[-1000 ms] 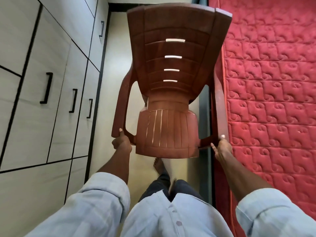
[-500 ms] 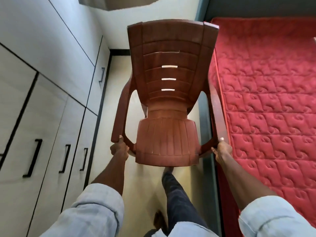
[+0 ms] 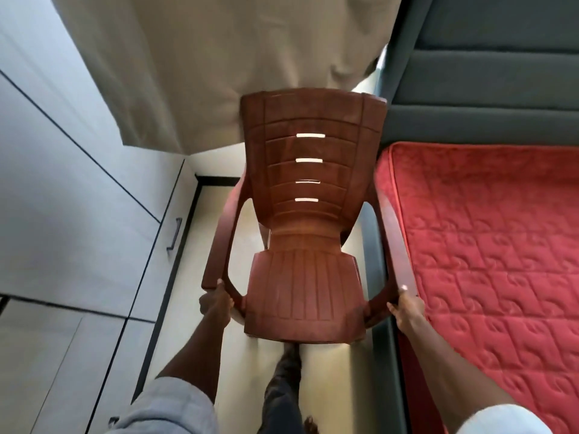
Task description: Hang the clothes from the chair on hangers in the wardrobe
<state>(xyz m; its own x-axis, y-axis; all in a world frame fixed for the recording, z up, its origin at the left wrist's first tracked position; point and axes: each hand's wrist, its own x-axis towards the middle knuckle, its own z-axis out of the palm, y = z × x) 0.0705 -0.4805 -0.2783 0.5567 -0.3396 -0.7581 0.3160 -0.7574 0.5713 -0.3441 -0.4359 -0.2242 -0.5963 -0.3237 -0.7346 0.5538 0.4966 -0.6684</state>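
Gripping a brown chair [image 3: 305,245] by its front armrest ends, left hand [image 3: 216,303] and right hand [image 3: 407,311] are closed around it, between wardrobe [image 3: 62,214] and bed [image 3: 488,245].

The chair [image 3: 305,245] sat in the middle of the narrow floor [image 3: 200,324], wardrobe [image 3: 62,214] doors along its left, the bed [image 3: 488,245] just beside it on the right. Behind it, farther off, hung a curtain [image 3: 203,73]; the headboard [image 3: 485,73] stood at the bed's far end.
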